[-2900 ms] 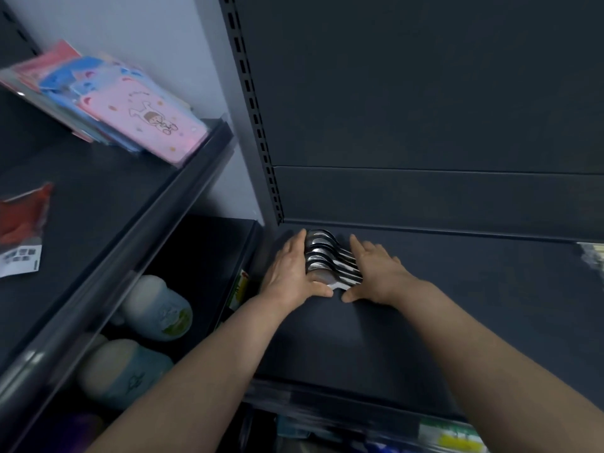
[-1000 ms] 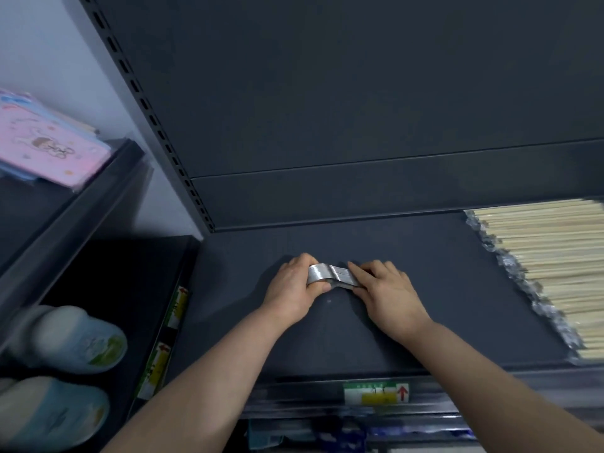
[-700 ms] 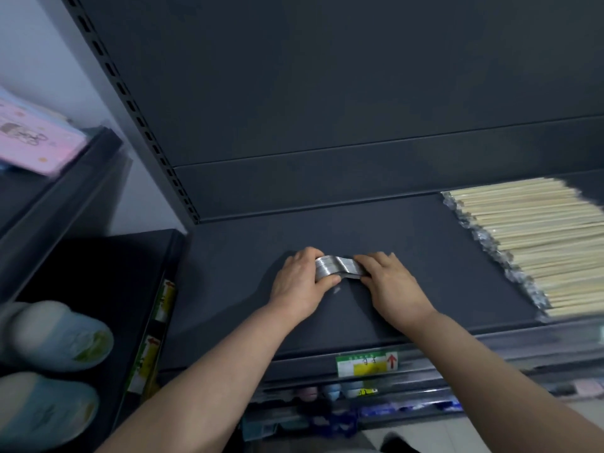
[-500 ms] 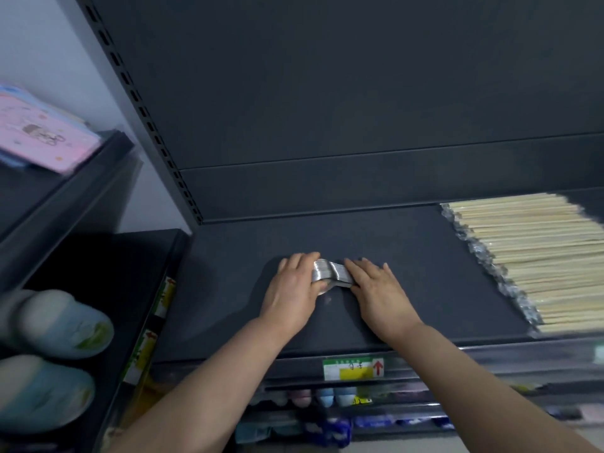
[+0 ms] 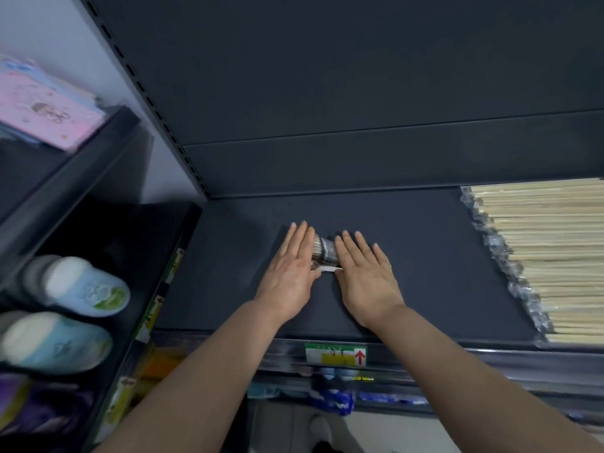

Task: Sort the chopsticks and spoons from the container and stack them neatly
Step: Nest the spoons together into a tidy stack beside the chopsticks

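Observation:
A small stack of metal spoons (image 5: 323, 251) lies on the dark shelf (image 5: 425, 263), mostly hidden between my hands. My left hand (image 5: 291, 271) lies flat with straight fingers against the stack's left side. My right hand (image 5: 364, 273) lies flat with straight fingers against its right side. A wide pile of wrapped wooden chopsticks (image 5: 549, 256) fills the right end of the same shelf, its plastic wrapper ends pointing left.
A price label (image 5: 335, 354) with a red arrow sits on the shelf's front rail. Light blue slippers (image 5: 88, 287) lie on the lower left shelf. Pink packets (image 5: 42, 109) rest on the upper left shelf. A slotted upright (image 5: 147, 103) and back panel bound the shelf.
Both hands have gone from curled round the spoon stack to flat with straight fingers on either side of it. The view has shifted slightly.

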Motion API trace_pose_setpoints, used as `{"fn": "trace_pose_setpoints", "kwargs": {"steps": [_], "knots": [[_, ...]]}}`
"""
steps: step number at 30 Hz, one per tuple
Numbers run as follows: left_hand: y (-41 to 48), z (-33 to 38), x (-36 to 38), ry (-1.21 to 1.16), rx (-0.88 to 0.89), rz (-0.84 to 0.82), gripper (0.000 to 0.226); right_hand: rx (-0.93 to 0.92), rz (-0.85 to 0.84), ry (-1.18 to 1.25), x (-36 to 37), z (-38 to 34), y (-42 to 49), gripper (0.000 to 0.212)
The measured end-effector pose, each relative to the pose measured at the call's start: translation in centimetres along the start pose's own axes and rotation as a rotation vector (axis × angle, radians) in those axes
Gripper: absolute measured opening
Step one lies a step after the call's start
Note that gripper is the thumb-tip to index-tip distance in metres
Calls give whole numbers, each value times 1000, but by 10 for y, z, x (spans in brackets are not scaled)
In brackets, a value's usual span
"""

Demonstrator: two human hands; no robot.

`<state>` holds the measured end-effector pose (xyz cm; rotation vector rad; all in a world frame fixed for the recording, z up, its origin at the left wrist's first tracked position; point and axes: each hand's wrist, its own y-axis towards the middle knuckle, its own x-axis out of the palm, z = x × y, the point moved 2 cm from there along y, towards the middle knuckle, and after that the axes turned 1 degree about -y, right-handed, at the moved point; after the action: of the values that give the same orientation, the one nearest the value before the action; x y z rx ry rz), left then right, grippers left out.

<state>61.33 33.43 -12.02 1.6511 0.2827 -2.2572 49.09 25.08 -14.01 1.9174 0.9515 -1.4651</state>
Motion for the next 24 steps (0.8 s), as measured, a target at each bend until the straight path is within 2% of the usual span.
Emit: {"fn": "trace_pose_setpoints", "kwargs": {"steps": [10,20,24], "knots": [[54,-28,-11,-20,-19,-57,78,26,-56,-20,-4,0,55,59],[26,-35,-3,44,-30,30,80,-14,20,-48,1,-2,42,63],[24,-33,-3,35,-17,12,78,-11,-18,-84,1,-1,45,62]]}}
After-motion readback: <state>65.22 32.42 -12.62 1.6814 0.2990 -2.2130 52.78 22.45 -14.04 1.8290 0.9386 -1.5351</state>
